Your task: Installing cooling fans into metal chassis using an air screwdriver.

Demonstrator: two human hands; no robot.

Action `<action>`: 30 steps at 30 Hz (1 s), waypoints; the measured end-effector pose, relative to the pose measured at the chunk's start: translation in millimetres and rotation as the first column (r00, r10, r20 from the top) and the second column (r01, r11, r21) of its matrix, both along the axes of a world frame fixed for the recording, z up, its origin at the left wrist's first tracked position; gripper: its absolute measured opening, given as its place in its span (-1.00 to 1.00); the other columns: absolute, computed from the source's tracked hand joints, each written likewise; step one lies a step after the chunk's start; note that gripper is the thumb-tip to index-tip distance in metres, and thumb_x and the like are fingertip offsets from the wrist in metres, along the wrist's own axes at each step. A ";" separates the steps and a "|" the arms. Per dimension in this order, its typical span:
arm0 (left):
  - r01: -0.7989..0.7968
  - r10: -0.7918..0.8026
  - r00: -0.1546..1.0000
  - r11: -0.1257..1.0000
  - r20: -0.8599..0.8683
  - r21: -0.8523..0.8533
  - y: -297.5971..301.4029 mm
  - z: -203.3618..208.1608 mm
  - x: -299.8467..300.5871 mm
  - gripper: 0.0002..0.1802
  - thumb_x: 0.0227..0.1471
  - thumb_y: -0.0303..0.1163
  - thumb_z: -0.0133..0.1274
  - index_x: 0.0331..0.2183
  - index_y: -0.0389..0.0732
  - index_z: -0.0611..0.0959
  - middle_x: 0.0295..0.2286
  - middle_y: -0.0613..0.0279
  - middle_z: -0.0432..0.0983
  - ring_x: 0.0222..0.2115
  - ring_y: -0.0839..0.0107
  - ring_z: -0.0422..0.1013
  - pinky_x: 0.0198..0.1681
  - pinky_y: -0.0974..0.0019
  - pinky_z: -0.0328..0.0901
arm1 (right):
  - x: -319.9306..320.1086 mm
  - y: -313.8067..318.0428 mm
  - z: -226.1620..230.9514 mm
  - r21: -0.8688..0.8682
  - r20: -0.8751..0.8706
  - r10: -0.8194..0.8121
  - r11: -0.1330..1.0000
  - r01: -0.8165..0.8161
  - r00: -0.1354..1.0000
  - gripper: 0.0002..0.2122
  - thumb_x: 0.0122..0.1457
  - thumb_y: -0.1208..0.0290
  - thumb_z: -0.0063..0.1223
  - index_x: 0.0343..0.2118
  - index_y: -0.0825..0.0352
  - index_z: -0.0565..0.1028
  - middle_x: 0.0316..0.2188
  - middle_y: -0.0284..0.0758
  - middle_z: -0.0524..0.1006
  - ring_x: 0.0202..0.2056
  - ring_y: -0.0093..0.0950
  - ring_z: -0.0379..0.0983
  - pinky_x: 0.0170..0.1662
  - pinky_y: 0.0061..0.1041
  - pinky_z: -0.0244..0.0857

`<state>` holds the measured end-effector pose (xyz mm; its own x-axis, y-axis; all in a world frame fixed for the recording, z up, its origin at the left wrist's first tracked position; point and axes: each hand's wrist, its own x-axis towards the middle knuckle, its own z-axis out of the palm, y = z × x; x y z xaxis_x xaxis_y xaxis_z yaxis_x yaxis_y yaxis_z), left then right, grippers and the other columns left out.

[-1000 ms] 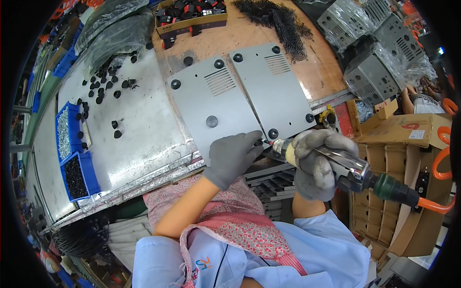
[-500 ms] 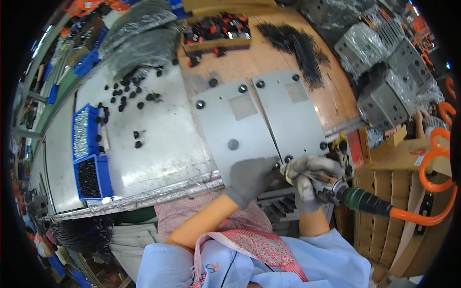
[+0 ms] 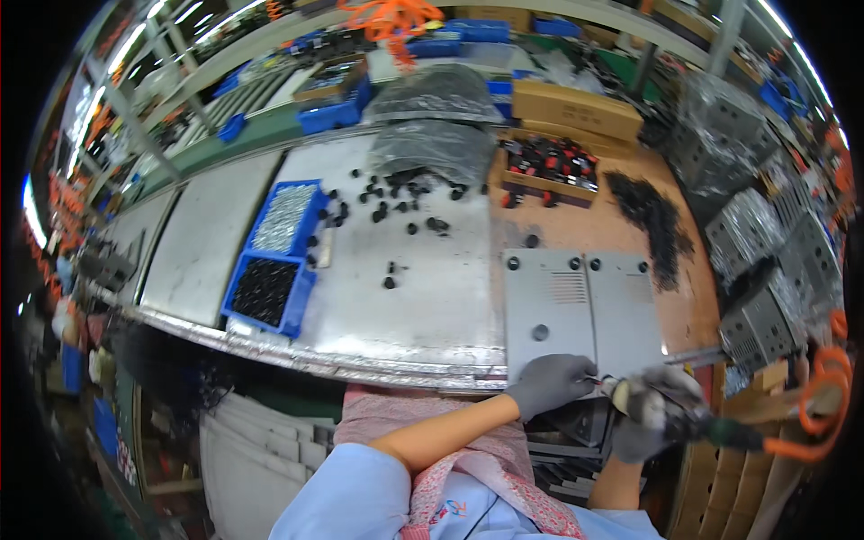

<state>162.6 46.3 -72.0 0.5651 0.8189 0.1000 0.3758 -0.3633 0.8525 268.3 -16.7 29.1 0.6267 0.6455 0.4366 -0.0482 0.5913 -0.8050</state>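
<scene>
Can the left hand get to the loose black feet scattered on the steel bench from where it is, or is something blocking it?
Probably yes. The left hand rests at the near edge of the grey panel; the black feet lie farther up-left on bare steel bench, nothing between.

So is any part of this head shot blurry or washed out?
Head view: the right hand and its power screwdriver are motion-smeared; the left hand is sharper; glare streaks the metal bench edge; fisheye bends that edge and blackens the corners.

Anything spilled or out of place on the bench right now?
Yes: small black knobs lie scattered loose over the metal bench top, beside the blue bins rather than in them. The grey panels lie flat.
</scene>
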 end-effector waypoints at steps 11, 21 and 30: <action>0.654 0.517 0.507 0.291 0.690 -0.698 -16.1 6.5 -57.5 -0.48 0.10 -0.44 -0.05 0.09 -0.40 0.31 -0.09 0.00 0.39 -0.07 0.22 0.38 0.02 0.15 0.35 | 4.0 -18.0 -7.5 0.178 0.116 0.404 0.891 -0.419 0.908 -0.47 -0.08 0.25 0.16 -0.07 0.44 0.30 -0.33 -0.19 0.42 -0.41 -0.40 0.31 -0.34 -0.46 0.28; 0.515 0.551 0.571 0.337 0.609 -0.788 -33.4 12.4 -88.4 -0.49 0.10 -0.43 -0.02 0.09 -0.31 0.34 -0.21 0.16 0.47 -0.17 0.41 0.42 -0.17 0.36 0.37 | -23.2 -17.9 -7.8 0.076 0.057 0.477 0.874 -0.480 0.877 -0.49 -0.06 0.26 0.10 -0.05 0.41 0.30 -0.30 -0.19 0.42 -0.39 -0.40 0.28 -0.33 -0.45 0.25; 0.386 0.415 0.660 0.528 0.626 -0.756 -44.7 -2.9 -96.4 -0.61 0.13 -0.27 0.00 -0.04 -0.28 0.48 -0.39 0.33 0.45 -0.47 0.65 0.33 -0.51 0.59 0.23 | -28.4 -26.3 -3.3 0.070 0.056 0.453 0.887 -0.457 0.890 -0.51 -0.05 0.27 0.05 -0.04 0.39 0.30 -0.27 -0.19 0.42 -0.38 -0.41 0.26 -0.32 -0.45 0.23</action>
<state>66.1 1.5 -74.9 0.6249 0.7407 -0.2467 -0.4415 0.5959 0.6708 239.9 -43.0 25.8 0.2549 0.8185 0.5148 -0.2984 0.5730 -0.7633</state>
